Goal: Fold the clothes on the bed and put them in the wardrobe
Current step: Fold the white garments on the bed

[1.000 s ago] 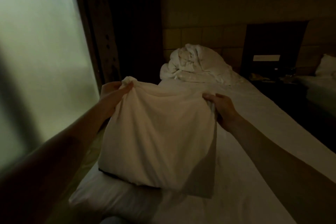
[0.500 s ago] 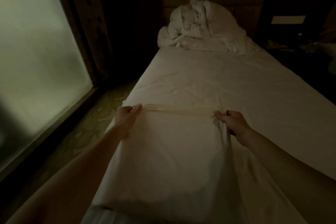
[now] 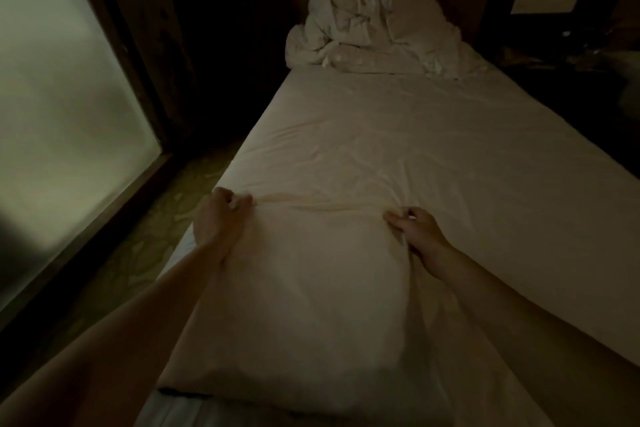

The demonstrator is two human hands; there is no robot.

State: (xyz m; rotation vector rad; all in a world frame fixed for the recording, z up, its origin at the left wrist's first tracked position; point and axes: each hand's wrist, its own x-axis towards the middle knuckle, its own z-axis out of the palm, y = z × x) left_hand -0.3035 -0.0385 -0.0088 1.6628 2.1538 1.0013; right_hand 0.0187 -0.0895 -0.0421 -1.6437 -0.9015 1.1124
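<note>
The left hand point(image 3: 221, 218) has its grip pinched on the far left corner of a pale garment point(image 3: 304, 295), fingers curled over the cloth. The right hand point(image 3: 417, 232) grips the far right corner the same way. Between them the top edge is bunched into a thin ridge. The garment lies flat on the bed point(image 3: 450, 156), running toward 6 o'clock. At 12 o'clock, well apart, a crumpled heap of white linen point(image 3: 374, 24) sits at the bed's head. A frosted window point(image 3: 62, 107) fills 9 o'clock.
</note>
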